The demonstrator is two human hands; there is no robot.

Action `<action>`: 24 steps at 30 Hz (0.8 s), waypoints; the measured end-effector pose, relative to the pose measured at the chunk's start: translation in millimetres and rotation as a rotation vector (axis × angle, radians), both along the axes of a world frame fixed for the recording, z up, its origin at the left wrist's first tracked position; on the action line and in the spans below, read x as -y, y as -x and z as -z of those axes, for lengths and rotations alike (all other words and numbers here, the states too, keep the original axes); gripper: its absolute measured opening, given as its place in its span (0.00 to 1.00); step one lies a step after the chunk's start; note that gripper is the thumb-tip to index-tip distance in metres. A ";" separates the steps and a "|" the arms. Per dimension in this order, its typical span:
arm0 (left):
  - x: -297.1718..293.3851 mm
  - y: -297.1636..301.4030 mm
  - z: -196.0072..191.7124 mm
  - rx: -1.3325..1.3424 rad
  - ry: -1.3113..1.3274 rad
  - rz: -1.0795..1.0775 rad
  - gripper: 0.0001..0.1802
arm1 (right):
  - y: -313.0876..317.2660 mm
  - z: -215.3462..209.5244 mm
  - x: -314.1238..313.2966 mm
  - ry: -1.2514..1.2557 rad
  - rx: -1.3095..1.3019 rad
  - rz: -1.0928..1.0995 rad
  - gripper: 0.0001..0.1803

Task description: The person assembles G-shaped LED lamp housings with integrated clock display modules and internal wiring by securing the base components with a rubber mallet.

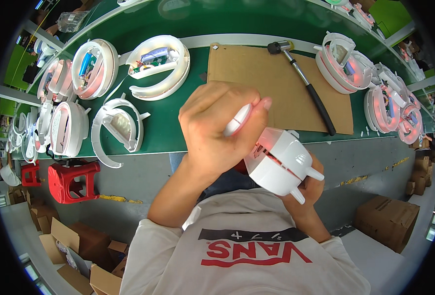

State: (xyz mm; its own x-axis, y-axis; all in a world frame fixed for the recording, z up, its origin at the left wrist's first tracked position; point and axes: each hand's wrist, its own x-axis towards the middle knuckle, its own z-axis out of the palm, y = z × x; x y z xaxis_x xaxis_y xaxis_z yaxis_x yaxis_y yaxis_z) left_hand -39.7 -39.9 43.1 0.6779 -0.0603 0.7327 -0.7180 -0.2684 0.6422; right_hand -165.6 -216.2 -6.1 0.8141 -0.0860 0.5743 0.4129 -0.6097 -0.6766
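Biggest thing here is the long green bench [256, 24] running across the top, with a brown cardboard sheet [276, 83] lying on it and a black-handled mallet [306, 83] resting diagonally across that sheet, head toward the far edge. Left of the cardboard sit several white ring-shaped housings [161, 66], some open with batteries and wiring showing; more of the same, glowing pinkish, crowd the right end [347, 64]. Below the bench there's a red plastic stool [72, 179] on the floor and brown cardboard boxes [387, 216] on both sides. Now the hands: the right hand [308, 189] cradles a white plastic housing [281, 160] from underneath, its grip closed around it, short pegs sticking out toward the lower right. The left hand [217, 130] is above and to the left of it, grip clenched around a slim white curved strip [239, 119] whose long axis runs diagonally, upper right to lower left. The strip sits just up-left of the housing, nearly touching its top edge, so the left hand is the closer one to that seam. Both are held in the air near the chest, off the bench.
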 end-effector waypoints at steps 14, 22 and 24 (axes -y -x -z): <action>47.0 -135.7 -21.8 0.064 -1.088 0.370 0.12 | -40.3 1.0 -24.9 -1.242 -0.843 -0.262 0.30; 75.3 -146.1 3.6 0.221 -1.203 0.552 0.10 | -25.7 -12.0 -26.7 -1.561 -0.952 -0.171 0.32; 78.1 -145.8 7.6 0.159 -1.249 0.546 0.10 | -16.4 -11.0 -22.5 -1.368 -0.922 -0.123 0.35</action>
State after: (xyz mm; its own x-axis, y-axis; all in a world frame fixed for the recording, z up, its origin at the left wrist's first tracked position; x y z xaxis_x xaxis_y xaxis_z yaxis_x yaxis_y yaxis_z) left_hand 106.1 -118.1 35.4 0.2702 -0.9608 0.0614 -0.9605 -0.2646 0.0863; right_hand -149.2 -193.7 4.9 0.8560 -0.0020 -0.5169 -0.4087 0.6097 -0.6792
